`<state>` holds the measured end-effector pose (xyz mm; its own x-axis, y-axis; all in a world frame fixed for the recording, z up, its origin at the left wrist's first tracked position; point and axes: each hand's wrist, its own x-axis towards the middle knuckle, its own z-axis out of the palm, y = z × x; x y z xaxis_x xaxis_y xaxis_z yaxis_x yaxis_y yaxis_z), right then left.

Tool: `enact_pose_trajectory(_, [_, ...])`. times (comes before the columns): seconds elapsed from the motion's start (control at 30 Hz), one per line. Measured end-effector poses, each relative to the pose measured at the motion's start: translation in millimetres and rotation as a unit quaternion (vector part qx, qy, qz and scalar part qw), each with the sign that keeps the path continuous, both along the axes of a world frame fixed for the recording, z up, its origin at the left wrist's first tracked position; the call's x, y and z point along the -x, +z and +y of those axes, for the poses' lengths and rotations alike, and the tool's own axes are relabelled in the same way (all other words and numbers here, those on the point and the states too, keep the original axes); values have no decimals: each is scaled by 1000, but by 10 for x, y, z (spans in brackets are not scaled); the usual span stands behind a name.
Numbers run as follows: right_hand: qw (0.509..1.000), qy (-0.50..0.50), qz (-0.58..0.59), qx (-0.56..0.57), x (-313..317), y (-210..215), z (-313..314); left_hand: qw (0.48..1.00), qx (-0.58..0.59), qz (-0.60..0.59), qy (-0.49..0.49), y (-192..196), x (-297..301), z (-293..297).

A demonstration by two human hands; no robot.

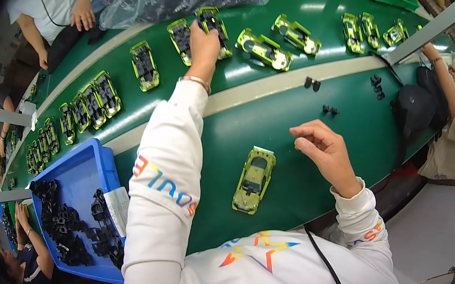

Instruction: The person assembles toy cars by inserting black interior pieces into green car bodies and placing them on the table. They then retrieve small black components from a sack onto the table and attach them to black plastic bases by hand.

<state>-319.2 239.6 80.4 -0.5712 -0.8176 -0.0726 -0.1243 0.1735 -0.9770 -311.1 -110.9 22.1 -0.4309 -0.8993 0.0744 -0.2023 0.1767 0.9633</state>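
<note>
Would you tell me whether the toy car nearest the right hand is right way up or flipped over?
Right way up: the toy car shows its roof and windscreen, by the right hand.

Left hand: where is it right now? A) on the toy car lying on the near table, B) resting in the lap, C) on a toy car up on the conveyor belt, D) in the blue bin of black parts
C: the left hand is stretched out and grips a toy car on the conveyor belt, far from the blue bin and the nearer green car.

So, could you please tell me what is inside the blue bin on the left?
The blue bin holds a heap of small black plastic parts and a white paper slip. Whatever lies beneath the heap is covered, and the white sleeve hides the bin's near right corner.
</note>
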Motion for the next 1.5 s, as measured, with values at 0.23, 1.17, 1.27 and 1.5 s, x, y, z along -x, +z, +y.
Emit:
enact_pose_trajectory(0.23, [990,-48,130,-5,206,-13,124,905,421,-57,-12,-260,-208,94])
enact_pose_trajectory(1.17, [795,520,277,141,-2818,494,-2495,924,-247,291,24,-330,-2899,1750])
enact_pose_trajectory(1.27, [752,549,330,153,-3334,276,-2890,869,-275,406,-63,-167,-3013,1780])
enact_pose_trajectory(1.5, [628,555,527,141,-3682,-150,-3154,963,-159,152,-155,-317,-3049,1813])
